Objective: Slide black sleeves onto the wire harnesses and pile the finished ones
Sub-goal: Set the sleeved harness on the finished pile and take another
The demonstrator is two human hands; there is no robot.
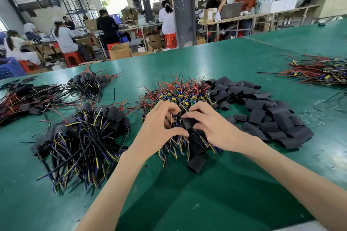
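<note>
- Table (187, 202): green top; both forearms cross its near edge.
- Loose sleeve (196, 164): lies alone, just nearer than the hands.
- Left hand (161, 124): fingers curled around the harness wires (173, 121), mid-table.
- Right hand (212, 125): thumb and fingers pinch a black sleeve (189, 122) against those wires; whether the sleeve is already on them cannot be told.
- Finished pile (84, 137): sleeved harnesses, left of the hands.
- Unsleeved pile (180, 92): red-wired harnesses, directly beyond the hands.
- Sleeve heap (262, 114): touches the unsleeved pile's right side.
- Left-edge pile (22, 99), far-left pile (88, 82), right-edge pile (319, 71): more harnesses.
</note>
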